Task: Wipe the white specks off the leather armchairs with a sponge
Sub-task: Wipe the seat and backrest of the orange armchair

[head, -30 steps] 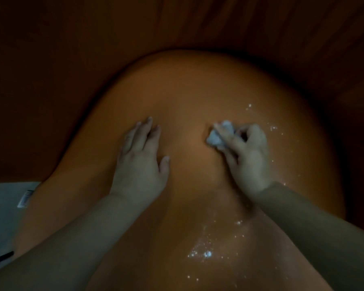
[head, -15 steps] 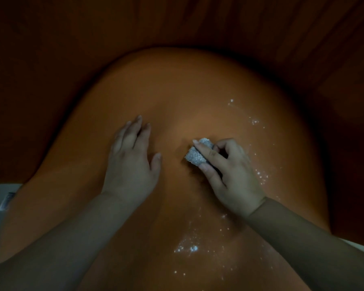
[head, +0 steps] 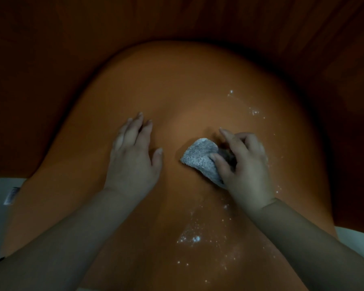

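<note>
Bare orange leather of the armchair (head: 187, 95) lies open beyond both hands; the left hand (head: 132, 158), flat, blocks the sponge (head: 200, 158) leftward; white specks (head: 192, 238) lie nearer.

Dim, warm-tinted; dark edges; wide-angle bulge

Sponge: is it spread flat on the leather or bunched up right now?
Partly bunched. The sponge curls at its edge under the right hand, whose fingers pinch it against the armchair.

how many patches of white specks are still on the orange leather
3 loose patches: the densest near the bottom centre between the forearms, a scatter at upper right beyond the right hand, and faint dots beside that wrist. More may lie under the arms.
</note>
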Available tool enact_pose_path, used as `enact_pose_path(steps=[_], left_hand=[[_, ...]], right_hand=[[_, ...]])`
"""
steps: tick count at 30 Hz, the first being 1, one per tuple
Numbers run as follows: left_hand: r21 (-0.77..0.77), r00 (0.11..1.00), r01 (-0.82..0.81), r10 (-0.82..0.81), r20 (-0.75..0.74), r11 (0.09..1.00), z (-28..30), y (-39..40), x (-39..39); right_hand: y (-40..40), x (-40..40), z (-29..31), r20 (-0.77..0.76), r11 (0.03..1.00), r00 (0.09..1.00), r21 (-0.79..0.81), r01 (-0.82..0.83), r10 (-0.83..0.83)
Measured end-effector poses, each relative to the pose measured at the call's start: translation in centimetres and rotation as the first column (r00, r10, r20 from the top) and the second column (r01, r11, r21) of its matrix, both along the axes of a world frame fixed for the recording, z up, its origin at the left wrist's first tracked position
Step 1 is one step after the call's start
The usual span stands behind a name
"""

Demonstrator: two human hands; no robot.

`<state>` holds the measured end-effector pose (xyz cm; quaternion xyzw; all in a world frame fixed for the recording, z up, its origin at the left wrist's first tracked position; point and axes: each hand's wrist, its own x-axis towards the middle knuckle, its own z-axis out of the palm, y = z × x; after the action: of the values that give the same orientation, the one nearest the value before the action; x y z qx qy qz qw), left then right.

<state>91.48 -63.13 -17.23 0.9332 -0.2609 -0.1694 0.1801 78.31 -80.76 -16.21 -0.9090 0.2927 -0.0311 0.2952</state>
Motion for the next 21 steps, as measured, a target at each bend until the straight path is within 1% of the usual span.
enact_pose_path(steps=[2, 4, 7, 10, 12, 17, 21], left_hand=[[0.001, 1.0, 0.004, -0.004, 0.002, 1.0, 0.0, 0.1, -0.1], [-0.001, 1.0, 0.002, -0.002, 0.001, 1.0, 0.0, 0.2, -0.2], [0.002, 1.0, 0.002, -0.002, 0.002, 1.0, -0.1, 0.2, -0.3], [0.019, 1.0, 0.001, -0.001, 0.007, 1.0, 0.0, 0.2, -0.4], [0.025, 1.0, 0.009, -0.009, 0.006, 1.0, 0.0, 0.3, -0.4], [0.035, 1.0, 0.022, -0.022, 0.005, 0.999, 0.1, 0.5, -0.3], [0.036, 1.0, 0.02, -0.02, -0.001, 0.999, 0.0, 0.5, -0.4]], right_hand=[[-0.4, 0.1, 0.2, -0.094, 0.999, 0.995, -0.039, -0.026, 0.022], [-0.4, -0.1, 0.4, -0.123, 0.998, 0.991, -0.018, -0.053, 0.051], [0.0, -0.4, 0.3, -0.115, 0.994, 0.987, 0.026, -0.107, 0.109], [0.7, -0.7, -0.1, -0.066, 0.989, 0.987, 0.043, -0.143, 0.146], [1.0, -0.8, 0.0, -0.057, 0.989, 0.991, 0.083, -0.119, 0.124], [-0.1, 0.0, 0.6, -0.016, 0.982, 1.0, 0.191, 0.008, -0.005], [0.2, 0.4, 1.0, -0.139, 0.972, 0.989, 0.234, -0.014, 0.048]])
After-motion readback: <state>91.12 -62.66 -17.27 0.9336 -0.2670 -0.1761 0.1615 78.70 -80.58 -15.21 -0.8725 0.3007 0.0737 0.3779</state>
